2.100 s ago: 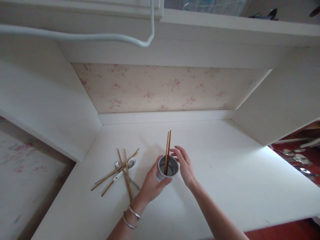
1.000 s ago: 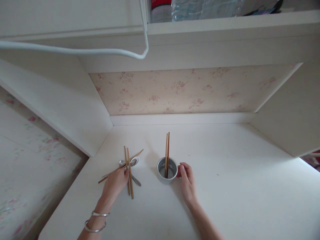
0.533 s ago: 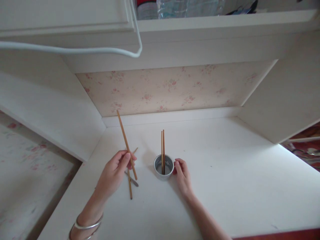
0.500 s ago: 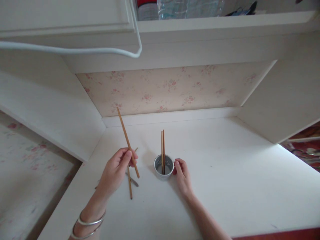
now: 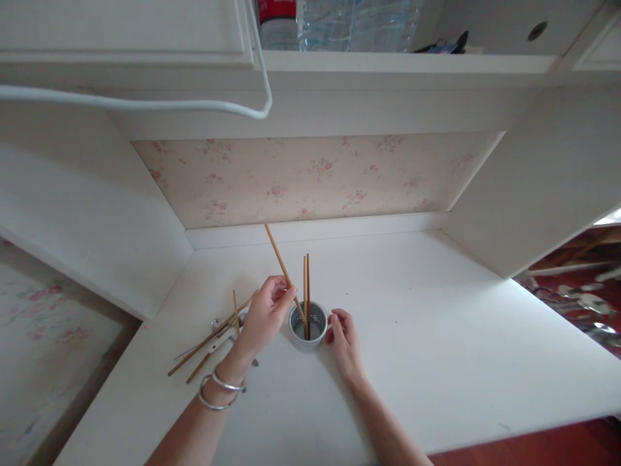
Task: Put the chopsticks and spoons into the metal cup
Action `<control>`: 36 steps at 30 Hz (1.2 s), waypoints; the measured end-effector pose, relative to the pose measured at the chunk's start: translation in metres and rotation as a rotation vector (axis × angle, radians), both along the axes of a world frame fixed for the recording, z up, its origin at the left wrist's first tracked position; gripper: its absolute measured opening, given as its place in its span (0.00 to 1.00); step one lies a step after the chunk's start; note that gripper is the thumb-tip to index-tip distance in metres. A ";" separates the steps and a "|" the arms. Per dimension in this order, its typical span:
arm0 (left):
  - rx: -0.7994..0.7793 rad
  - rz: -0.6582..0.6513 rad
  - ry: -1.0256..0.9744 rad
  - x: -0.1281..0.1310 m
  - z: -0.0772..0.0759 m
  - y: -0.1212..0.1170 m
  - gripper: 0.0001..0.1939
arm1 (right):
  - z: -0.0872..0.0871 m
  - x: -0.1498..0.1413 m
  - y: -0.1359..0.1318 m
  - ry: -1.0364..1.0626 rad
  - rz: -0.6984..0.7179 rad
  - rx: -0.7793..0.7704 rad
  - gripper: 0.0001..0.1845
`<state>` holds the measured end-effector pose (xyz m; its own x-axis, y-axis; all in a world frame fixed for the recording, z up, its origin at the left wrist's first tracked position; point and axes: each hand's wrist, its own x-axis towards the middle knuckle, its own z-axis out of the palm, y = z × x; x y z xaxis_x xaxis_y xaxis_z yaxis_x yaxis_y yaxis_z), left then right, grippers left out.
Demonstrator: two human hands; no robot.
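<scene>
My left hand (image 5: 269, 307) pinches a wooden chopstick (image 5: 279, 252) near its lower part. The stick leans to the upper left, with its low end inside a grey metal cup (image 5: 308, 345) that has small holes in it. Two more chopsticks (image 5: 307, 278) stand nearly upright in the cup. Against the cup's right side, my right hand (image 5: 345, 343) has its fingers curled and steadies it; its fingertips are partly hidden. Left of the cup lies a loose pile of chopsticks (image 5: 194, 353) and cutlery with a white handle (image 5: 220, 340), partly covered by my left hand and wrist.
The white countertop (image 5: 412, 362) runs between side panels, with a flowered wall (image 5: 310, 175) behind. Overhead, a shelf (image 5: 388, 63) holds clear plastic bottles (image 5: 349, 22). A white cable (image 5: 145, 103) hangs in front at upper left. More utensils (image 5: 582, 301) show at far right.
My left hand has moved right with the chopstick, bringing its low end into the cup. The pile at left is now more exposed. My right hand stays by the cup.
</scene>
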<state>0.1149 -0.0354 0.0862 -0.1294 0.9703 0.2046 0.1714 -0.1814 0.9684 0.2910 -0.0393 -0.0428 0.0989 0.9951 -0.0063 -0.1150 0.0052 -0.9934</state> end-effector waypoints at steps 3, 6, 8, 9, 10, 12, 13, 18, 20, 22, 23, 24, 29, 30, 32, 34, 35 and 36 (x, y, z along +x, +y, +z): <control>0.001 0.008 0.063 -0.004 -0.003 0.001 0.11 | 0.001 0.000 0.000 -0.021 0.002 -0.011 0.20; -0.004 0.002 0.076 -0.006 -0.003 0.001 0.12 | 0.002 0.000 -0.001 -0.033 0.010 -0.027 0.20; -0.027 -0.033 0.079 -0.006 -0.002 0.002 0.15 | 0.002 0.000 -0.002 -0.029 0.018 -0.031 0.21; -0.043 -0.053 0.081 -0.005 -0.002 0.002 0.16 | 0.003 0.000 -0.002 -0.025 0.021 -0.031 0.21; -0.057 -0.067 0.082 -0.005 -0.002 0.002 0.17 | 0.003 0.000 -0.002 -0.020 0.022 -0.031 0.21; -0.070 -0.076 0.084 -0.003 -0.002 0.003 0.16 | 0.004 0.000 -0.002 -0.010 0.022 -0.030 0.22; -0.071 -0.076 0.089 -0.003 -0.002 0.003 0.15 | 0.004 0.000 -0.002 -0.007 0.022 -0.029 0.23; -0.081 -0.044 0.174 -0.001 -0.001 0.007 0.15 | 0.004 0.000 -0.002 -0.013 0.024 -0.029 0.23; -0.074 -0.009 0.222 -0.001 -0.001 0.008 0.15 | 0.005 0.000 -0.002 -0.018 0.020 -0.027 0.23; -0.066 0.013 0.261 0.000 -0.002 0.009 0.15 | 0.006 0.000 -0.003 -0.017 0.017 -0.026 0.23; -0.065 0.017 0.276 0.000 -0.004 0.009 0.15 | 0.006 0.000 -0.003 -0.014 0.015 -0.027 0.22; -0.064 0.016 0.290 0.000 -0.005 0.009 0.14 | 0.007 0.000 -0.003 -0.013 0.015 -0.029 0.22; -0.044 0.001 0.361 0.001 -0.014 0.011 0.13 | 0.009 0.001 -0.004 -0.030 0.038 -0.044 0.23; -0.037 0.000 0.373 0.000 -0.015 0.011 0.13 | 0.009 0.001 -0.004 -0.029 0.043 -0.047 0.23; -0.019 0.001 0.393 -0.001 -0.016 0.012 0.12 | 0.009 0.001 -0.004 -0.015 0.048 -0.053 0.23; -0.008 -0.011 0.405 -0.002 -0.016 0.013 0.13 | 0.010 0.001 -0.003 0.002 0.047 -0.060 0.23; -0.008 -0.017 0.406 -0.002 -0.016 0.014 0.13 | 0.010 0.000 -0.003 0.008 0.046 -0.063 0.23; -0.010 -0.018 0.404 -0.002 -0.016 0.015 0.13 | 0.010 0.000 -0.003 0.012 0.045 -0.066 0.23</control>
<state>0.1127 -0.0206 0.0702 -0.0237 0.9738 0.2261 0.5358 -0.1786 0.8253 0.2912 -0.0421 -0.0325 0.0535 0.9959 -0.0725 -0.1252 -0.0653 -0.9900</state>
